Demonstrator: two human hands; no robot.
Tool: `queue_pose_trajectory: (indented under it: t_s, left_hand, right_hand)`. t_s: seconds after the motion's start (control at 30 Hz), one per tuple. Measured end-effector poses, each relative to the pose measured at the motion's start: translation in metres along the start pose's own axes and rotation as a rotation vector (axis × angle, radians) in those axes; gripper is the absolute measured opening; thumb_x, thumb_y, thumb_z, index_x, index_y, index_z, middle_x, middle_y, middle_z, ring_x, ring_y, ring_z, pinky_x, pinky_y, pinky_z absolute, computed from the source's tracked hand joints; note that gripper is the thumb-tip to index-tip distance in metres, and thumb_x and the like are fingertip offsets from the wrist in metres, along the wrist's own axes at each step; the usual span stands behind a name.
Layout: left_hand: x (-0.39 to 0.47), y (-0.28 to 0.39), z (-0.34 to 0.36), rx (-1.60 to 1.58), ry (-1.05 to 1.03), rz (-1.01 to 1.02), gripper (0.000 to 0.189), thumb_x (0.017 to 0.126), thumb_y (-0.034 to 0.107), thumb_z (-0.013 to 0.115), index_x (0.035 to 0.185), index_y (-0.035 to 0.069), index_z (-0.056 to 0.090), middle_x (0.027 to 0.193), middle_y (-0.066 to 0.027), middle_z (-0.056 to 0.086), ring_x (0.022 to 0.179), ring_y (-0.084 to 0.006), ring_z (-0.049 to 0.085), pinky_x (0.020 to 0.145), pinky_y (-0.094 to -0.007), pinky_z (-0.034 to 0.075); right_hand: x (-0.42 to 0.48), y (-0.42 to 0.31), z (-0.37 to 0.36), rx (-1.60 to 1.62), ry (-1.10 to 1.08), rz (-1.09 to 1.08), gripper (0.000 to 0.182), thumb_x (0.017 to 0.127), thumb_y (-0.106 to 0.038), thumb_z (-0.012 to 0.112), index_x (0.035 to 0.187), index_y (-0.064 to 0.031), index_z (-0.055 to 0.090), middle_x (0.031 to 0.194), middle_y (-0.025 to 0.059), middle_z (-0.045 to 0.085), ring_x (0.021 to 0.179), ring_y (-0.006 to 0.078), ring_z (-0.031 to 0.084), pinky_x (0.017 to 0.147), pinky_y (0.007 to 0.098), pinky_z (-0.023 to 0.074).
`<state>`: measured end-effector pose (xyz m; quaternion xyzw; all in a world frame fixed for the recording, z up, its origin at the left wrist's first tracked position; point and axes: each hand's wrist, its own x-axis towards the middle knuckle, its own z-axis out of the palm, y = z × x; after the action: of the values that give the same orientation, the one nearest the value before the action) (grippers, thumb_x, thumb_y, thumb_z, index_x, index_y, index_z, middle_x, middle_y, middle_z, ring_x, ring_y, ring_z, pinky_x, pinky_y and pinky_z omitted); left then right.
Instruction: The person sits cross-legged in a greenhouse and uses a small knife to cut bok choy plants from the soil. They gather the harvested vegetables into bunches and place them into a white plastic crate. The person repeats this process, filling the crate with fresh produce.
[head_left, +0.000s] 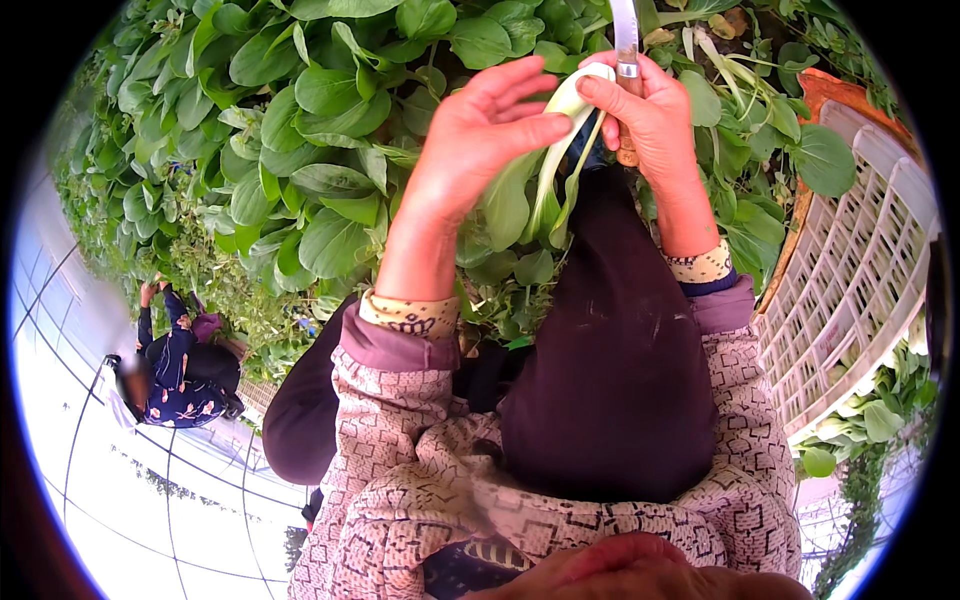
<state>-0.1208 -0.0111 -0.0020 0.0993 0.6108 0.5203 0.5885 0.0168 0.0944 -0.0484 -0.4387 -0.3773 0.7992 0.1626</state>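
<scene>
My right hand holds a knife with a wooden handle, its metal blade pointing away from me. Between the thumb and fingers of that same hand is the pale base of a leafy green plant, like bok choy, its leaves hanging down toward my knee. My left hand is beside the stalks with spread fingers, the thumb at or near them; whether it touches them I cannot tell. Dense rows of the same broad-leaved greens grow in front and to the left.
On the right stands a white plastic lattice crate with pale-stemmed greens in and beyond it, and an orange-brown edge beside it. Cut stems and leaves lie near my right hand. A co-worker crouches at the far left among the plants.
</scene>
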Motion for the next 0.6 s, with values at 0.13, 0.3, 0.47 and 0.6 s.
queue_pose_trajectory:
  t_s: [0.13, 0.3, 0.47, 0.6]
  left_hand:
    - [0.000, -0.013, 0.000, 0.022, -0.110, -0.214, 0.036, 0.082, -0.002, 0.062, 0.118, -0.001, 0.054, 0.093, -0.0078, 0.067, 0.078, -0.0156, 0.067, 0.062, -0.0250, 0.054]
    - [-0.010, -0.015, -0.023, 0.127, -0.066, -0.328, 0.031, 0.081, -0.001, 0.061, 0.112, 0.002, 0.059, 0.089, -0.0048, 0.067, 0.069, -0.0089, 0.063, 0.057, -0.0199, 0.048]
    - [-0.026, -0.014, -0.070, 0.123, 0.055, -0.317, 0.020, 0.077, 0.003, 0.065, 0.096, 0.006, 0.059, 0.078, -0.0049, 0.065, 0.052, -0.0043, 0.046, 0.045, -0.0172, 0.032]
    - [-0.043, -0.031, -0.098, -0.015, 0.386, -0.332, 0.013, 0.081, 0.008, 0.065, 0.091, 0.004, 0.057, 0.076, -0.0087, 0.063, 0.049, -0.0068, 0.043, 0.042, -0.0197, 0.029]
  right_hand:
    - [0.003, 0.004, 0.007, -0.160, -0.125, 0.046, 0.035, 0.075, -0.017, 0.078, 0.101, -0.0011, 0.063, 0.064, -0.0017, 0.058, 0.045, 0.0019, 0.046, 0.039, 0.0173, 0.0344]
    - [0.002, -0.002, 0.001, -0.384, -0.326, 0.037, 0.035, 0.076, -0.016, 0.074, 0.106, -0.0015, 0.063, 0.070, -0.0033, 0.060, 0.060, 0.0041, 0.051, 0.053, 0.0198, 0.0415]
    - [0.012, -0.015, -0.020, -0.869, -0.093, -0.230, 0.032, 0.082, -0.022, 0.068, 0.110, -0.0082, 0.062, 0.069, 0.0011, 0.061, 0.062, 0.0077, 0.054, 0.061, 0.0249, 0.0451]
    - [-0.004, -0.018, -0.007, -0.633, -0.055, -0.398, 0.042, 0.087, -0.020, 0.065, 0.125, -0.0068, 0.055, 0.091, -0.0003, 0.056, 0.075, 0.0076, 0.051, 0.064, 0.0216, 0.0399]
